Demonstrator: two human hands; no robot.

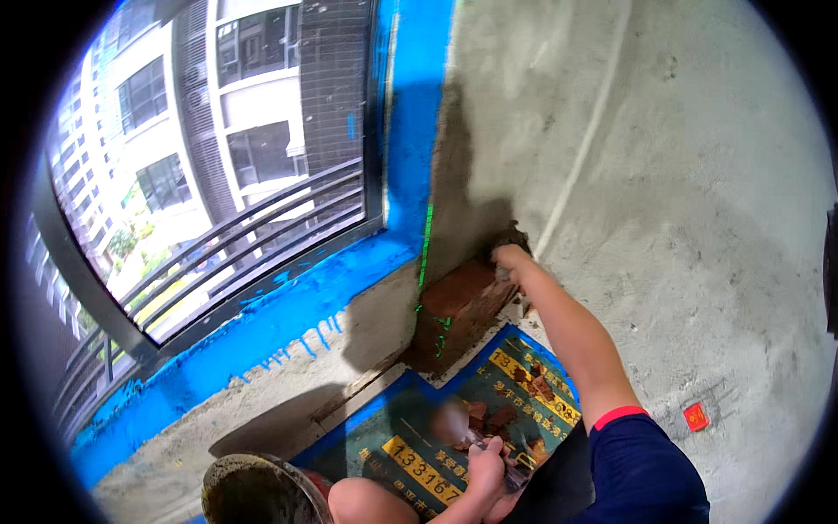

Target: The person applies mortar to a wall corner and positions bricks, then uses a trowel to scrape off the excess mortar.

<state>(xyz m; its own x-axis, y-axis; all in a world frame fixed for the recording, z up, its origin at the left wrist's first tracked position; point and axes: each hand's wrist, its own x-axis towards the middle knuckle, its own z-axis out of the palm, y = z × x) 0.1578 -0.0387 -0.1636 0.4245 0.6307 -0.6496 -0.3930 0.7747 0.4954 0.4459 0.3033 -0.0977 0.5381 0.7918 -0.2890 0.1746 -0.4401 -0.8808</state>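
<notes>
My right hand (pixel 509 262) reaches to the far end of a low block of reddish-brown bricks (pixel 458 288) in the corner below the window. Its fingers are closed at the block's top edge, beside dark wet mortar (pixel 513 234); what they grip, if anything, is hidden. Lower in view, my left hand (pixel 487 467) is wrapped round a trowel, whose pale blade (pixel 451 423) is blurred. Under it, broken brick pieces (pixel 500 419) lie on a green printed floor sheet (pixel 410 428) edged in blue.
A mortar-stained bucket (pixel 253 489) stands at the lower left, beside my bare knee (pixel 371 501). The barred window (pixel 253 236) has a blue-coated surround (pixel 412 113). A green laser line (pixel 426 244) falls near the corner. The rough grey wall (pixel 698 218) holds a small red box (pixel 696 417).
</notes>
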